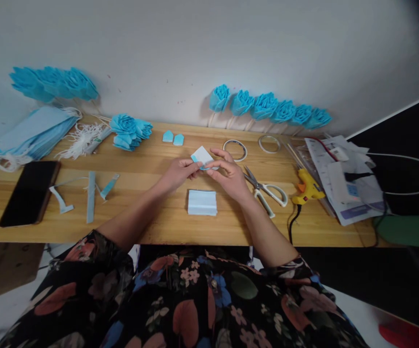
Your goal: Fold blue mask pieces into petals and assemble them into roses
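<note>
Between both hands is a small folded piece of white and blue mask fabric [202, 155], held above the table. My left hand [180, 172] pinches its lower left edge, and my right hand [228, 175] grips the right side with the fingers bent over it. Just below lies a stack of pale blue rectangular fabric pieces [202, 202]. Two small blue folded pieces with pointed tops [167, 136] rest behind my left hand. Beside my right hand is a pair of scissors [260, 186] with white handles, its blades apart.
Blue fabric flowers on sticks [264, 106] lean along the wall, with more flowers [127, 130] on the table. At left are face masks [38, 133], a phone [30, 193] and fabric scraps [91, 197]. Tape rolls [246, 153], a yellow glue gun [308, 187] and papers [325, 154] occupy the right.
</note>
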A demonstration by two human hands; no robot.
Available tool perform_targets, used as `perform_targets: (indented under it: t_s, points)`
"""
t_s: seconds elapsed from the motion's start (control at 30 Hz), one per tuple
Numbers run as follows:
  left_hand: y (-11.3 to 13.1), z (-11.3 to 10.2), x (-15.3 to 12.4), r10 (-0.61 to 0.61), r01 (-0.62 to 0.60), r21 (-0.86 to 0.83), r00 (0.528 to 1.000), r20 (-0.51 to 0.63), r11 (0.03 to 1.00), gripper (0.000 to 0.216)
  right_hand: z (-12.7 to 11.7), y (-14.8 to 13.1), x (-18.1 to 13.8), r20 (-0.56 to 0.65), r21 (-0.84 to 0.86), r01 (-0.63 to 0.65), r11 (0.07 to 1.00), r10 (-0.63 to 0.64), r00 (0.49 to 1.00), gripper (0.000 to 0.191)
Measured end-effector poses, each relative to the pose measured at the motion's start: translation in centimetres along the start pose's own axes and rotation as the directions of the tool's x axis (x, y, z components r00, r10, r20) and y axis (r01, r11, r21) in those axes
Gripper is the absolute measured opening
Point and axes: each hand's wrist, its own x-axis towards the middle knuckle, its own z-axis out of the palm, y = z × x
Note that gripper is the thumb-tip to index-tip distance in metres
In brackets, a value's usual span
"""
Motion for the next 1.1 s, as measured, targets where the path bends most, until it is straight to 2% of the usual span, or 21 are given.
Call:
perform_targets:
  t_s: [0.13,0.37,0.5,0.7,0.97,1.1]
  points:
    - [0.0,0.1,0.0,-0.009,0.009,-0.010,1.000,0.015,1.000,0.025,0.3,0.8,0.1,-0.047,0.104,-0.063,0.993,0.068,0.997,0.017]
    - [-0.2,0.0,0.0,-0.007,0.007,0.011,0.999,0.044,1.000,0.026,0.8,1.3,0.0,-0.034,0.216,-0.218,0.952,0.230,0.973,0.020]
    - [-0.2,0.1,0.1,0.004,-0.006,0.038,0.999,0.052,0.999,0.031,0.8,1.3,0.1,-0.041,0.242,-0.211,0.947,0.227,0.973,0.019]
    - [-0.2,0.1,0.0,0.020,-0.030,0.106,0.995,0.094,0.994,0.035,0.7,0.8,0.2,-0.014,0.328,-0.257,0.909,0.276,0.961,0.050]
    - [-0.2,0.0,0.2,0.049,-0.052,0.061,0.998,0.049,0.997,0.029,1.0,0.9,0.2,0.083,0.429,-0.280,0.859,0.271,0.959,0.054]
    - [-0.3,0.1,0.3,0.088,-0.098,0.139,0.993,0.077,0.985,0.025,0.8,0.9,0.2,0.077,0.410,-0.290,0.865,0.284,0.956,0.043]
